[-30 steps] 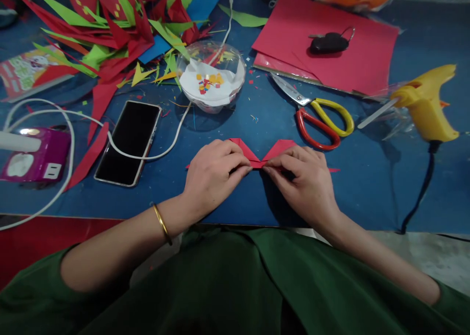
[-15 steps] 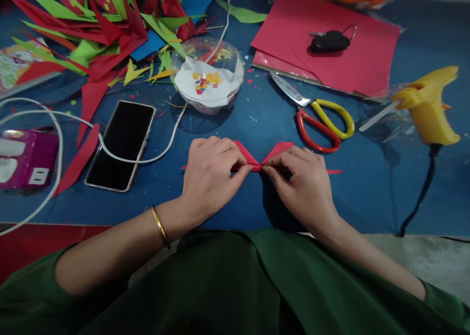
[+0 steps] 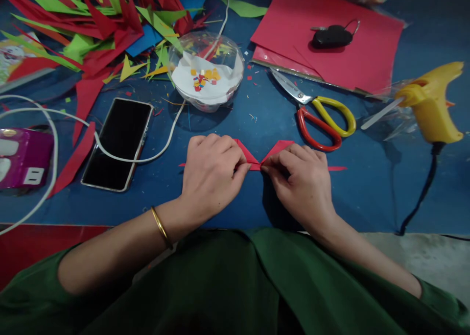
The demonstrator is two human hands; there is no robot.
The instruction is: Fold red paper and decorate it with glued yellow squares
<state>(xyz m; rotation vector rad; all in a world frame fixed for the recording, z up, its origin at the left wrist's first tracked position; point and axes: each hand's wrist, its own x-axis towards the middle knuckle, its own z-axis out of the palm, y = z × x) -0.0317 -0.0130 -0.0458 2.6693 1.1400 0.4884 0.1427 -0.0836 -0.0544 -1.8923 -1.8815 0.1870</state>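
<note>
A folded red paper [image 3: 254, 167] lies low over the blue table, its V-shaped notch showing between my hands. Two slanted flaps rise on either side of that notch, and thin pointed ends stick out beyond both hands. My left hand [image 3: 215, 176] pinches the paper just left of the notch, thumb against fingertips. On the other side, my right hand [image 3: 303, 180] pinches it close to the middle. My fingers cover much of the paper. Scissors [image 3: 308, 102] with one red and one yellow handle lie beyond my right hand.
A clear bowl [image 3: 207, 92] with paper bits stands ahead. To the left are a phone [image 3: 117, 144] under a white cable [image 3: 154, 156], a purple device [image 3: 27, 156] and heaped paper cut-outs [image 3: 106, 26]. Red sheets [image 3: 286, 26] with a key [image 3: 332, 36] and a yellow glue gun [image 3: 433, 105] are right.
Both hands keep their pinch on the red paper and have barely moved. The view has shifted slightly; no object has visibly been moved.
</note>
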